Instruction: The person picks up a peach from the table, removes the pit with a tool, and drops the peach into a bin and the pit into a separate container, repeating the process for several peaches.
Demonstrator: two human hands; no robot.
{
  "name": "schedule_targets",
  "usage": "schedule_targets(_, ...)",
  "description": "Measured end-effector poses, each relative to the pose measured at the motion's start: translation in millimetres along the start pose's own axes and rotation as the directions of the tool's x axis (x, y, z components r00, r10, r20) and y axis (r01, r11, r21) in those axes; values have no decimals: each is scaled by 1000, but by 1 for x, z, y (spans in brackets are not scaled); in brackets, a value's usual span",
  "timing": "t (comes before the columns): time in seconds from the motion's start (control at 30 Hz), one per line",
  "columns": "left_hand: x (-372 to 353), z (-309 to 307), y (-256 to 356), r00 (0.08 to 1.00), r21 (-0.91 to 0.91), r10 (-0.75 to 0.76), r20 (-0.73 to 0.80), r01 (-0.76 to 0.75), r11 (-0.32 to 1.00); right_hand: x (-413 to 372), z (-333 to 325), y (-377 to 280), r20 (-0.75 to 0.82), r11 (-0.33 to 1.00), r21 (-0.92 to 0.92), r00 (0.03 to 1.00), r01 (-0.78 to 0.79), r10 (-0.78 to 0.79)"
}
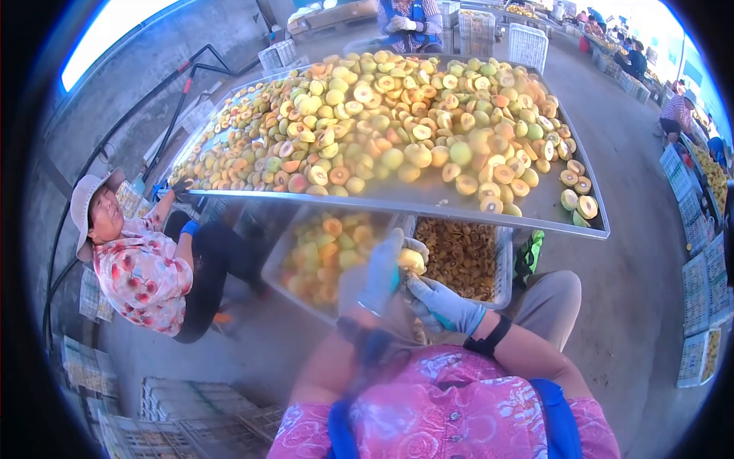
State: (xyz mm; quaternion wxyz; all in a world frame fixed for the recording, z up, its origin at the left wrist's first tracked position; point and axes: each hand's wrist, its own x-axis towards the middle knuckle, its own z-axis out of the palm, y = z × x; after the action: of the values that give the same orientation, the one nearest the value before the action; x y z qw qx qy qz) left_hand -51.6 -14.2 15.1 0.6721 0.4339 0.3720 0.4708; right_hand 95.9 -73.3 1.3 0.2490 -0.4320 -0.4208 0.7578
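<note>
My left hand (pixel 382 269), in a pale work glove, is closed around a yellow peach half (pixel 411 262). Just below and to the right, my gloved right hand (pixel 446 304) has its fingers pressed together against the fruit's lower edge; a small tool may be in them, but I cannot make it out. Beneath my hands stands a crate of brown fruit stones (pixel 460 256). To its left is a blurred crate of yellow-green peaches (pixel 329 249). Halved peaches (pixel 420 131), many with stones showing, cover the metal-rimmed table (pixel 459 208) in front of me.
At the left sits a co-worker (pixel 145 271) with one hand at the table edge. Another person (pixel 410 23) in gloves is across the table. Stacked crates (pixel 199 409) stand at lower left. More crates (pixel 703 287) line the right side, with people farther back.
</note>
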Motion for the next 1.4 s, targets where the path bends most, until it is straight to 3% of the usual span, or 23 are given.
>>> schedule_targets(0.07, -2, 5, 1, 998, -121, -49, -42, 44, 992, -8, 3, -6, 120, 957, 283, 992, -63, 30)
schedule_targets(0.2, 0, 5, -4, 991, -219, -128, -35, 117, 969, 1, -9, 6, 199, 967, 237, 979, -89, 41)
schedule_targets(0.27, 4, 0, -13, 999, 166, 44, -14, -41, 985, -6, 0, 0, 9, 992, 119, 1000, -30, 29)
schedule_targets(0.3, 5, 0, -11, 999, 164, 44, -13, -41, 986, -8, 0, -1, 7, 992, 118, 1000, -31, 30)
schedule_targets(0.37, 5, -1, -8, 997, 97, -30, 66, 23, 995, -13, -3, -1, 229, 899, 410, 972, -151, 58)
schedule_targets(0.4, 7, -3, -8, 997, 96, -33, 66, 27, 995, -13, -4, 1, 229, 898, 412, 972, -153, 60)
schedule_targets(0.47, 12, -7, -9, 982, 90, -51, 183, 34, 995, -11, -8, 5, 419, 831, 506, 908, -232, -1)
schedule_targets(0.5, 12, -6, -8, 982, 86, -51, 185, 35, 996, -10, -9, 8, 416, 831, 505, 909, -233, 2)
schedule_targets(0.57, 11, -2, -5, 983, 22, -104, 151, 102, 995, -7, -10, 13, 430, 704, 629, 902, -329, 37)
schedule_targets(0.6, 11, -1, -7, 983, 20, -102, 152, 100, 995, -7, -10, 12, 429, 706, 628, 902, -329, 39)
schedule_targets(0.67, 10, -1, -11, 965, -222, -195, 175, 231, 947, -6, -11, 12, 402, 824, 517, 916, -232, 5)
schedule_targets(0.7, 8, 2, -10, 966, -224, -193, 174, 230, 947, -7, -10, 11, 403, 825, 515, 915, -233, 7)
schedule_targets(0.77, 1, 10, -8, 980, -253, -166, 111, 189, 949, -13, -8, 8, 470, 652, 661, 882, -371, 27)
schedule_targets(0.8, 2, 10, -12, 980, -255, -165, 111, 188, 948, -21, -3, 0, 469, 654, 659, 883, -372, 29)
schedule_targets(0.87, 6, 10, -23, 978, -400, -167, 128, 205, 893, -35, 9, -17, 283, 754, 615, 957, -229, 60)
schedule_targets(0.9, 7, 9, -30, 981, -403, -156, 117, 191, 895, -35, 9, -19, 294, 761, 605, 954, -236, 62)
schedule_targets(0.97, 10, 9, -40, 950, -703, -165, 267, 309, 641, -33, 5, -18, 444, 590, 693, 890, -414, 102)
schedule_targets(1.0, 9, 9, -39, 956, -710, -155, 249, 288, 643, -28, 1, -13, 459, 597, 678, 881, -429, 111)
schedule_targets(1.07, 12, 15, -37, 965, -708, -120, 235, 254, 659, -15, -11, 0, 623, 510, 700, 776, -500, -95)
schedule_targets(1.2, 26, 16, -50, 959, -770, -44, 280, 252, 586, -27, -10, -13, 495, 614, 697, 868, -369, -41)
schedule_targets(1.3, 38, 16, -54, 941, -802, -19, 339, 300, 517, -16, -16, -7, 555, 604, 707, 818, -368, -151)
schedule_targets(1.37, 41, 12, -60, 935, -814, -3, 354, 310, 491, -19, -8, -14, 547, 526, 763, 809, -376, -216)
schedule_targets(1.4, 41, 12, -57, 982, -776, 15, 190, 141, 615, -19, -10, -20, 551, 532, 758, 808, -377, -211)
